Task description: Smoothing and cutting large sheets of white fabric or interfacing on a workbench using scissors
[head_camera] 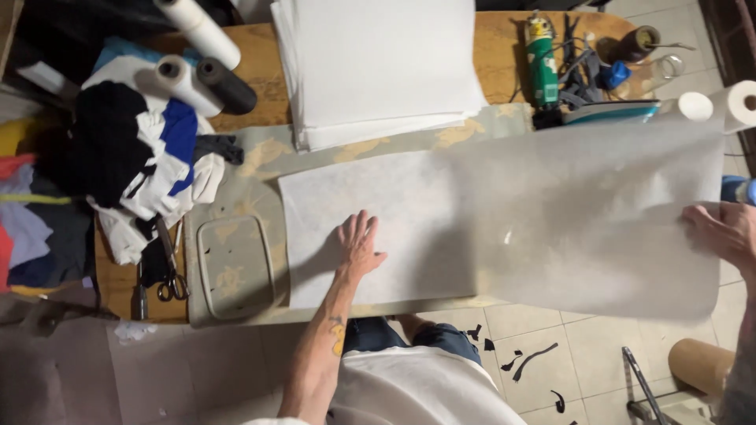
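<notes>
A long translucent white sheet (504, 224) lies across a stained work board (260, 169), its right part hanging out over the floor. My left hand (358, 244) rests flat on the sheet's left part, fingers spread, pressing it down. My right hand (724, 232) grips the sheet's right edge and holds it lifted in the air.
A stack of white sheets (374, 67) lies at the back. Fabric pieces (134, 157) and thread cones (209, 83) crowd the left, with scissors (172, 275) near the front. A green can (542, 67) and tools sit back right. White rolls (720, 106) stand far right. Dark scraps (520, 358) litter the floor.
</notes>
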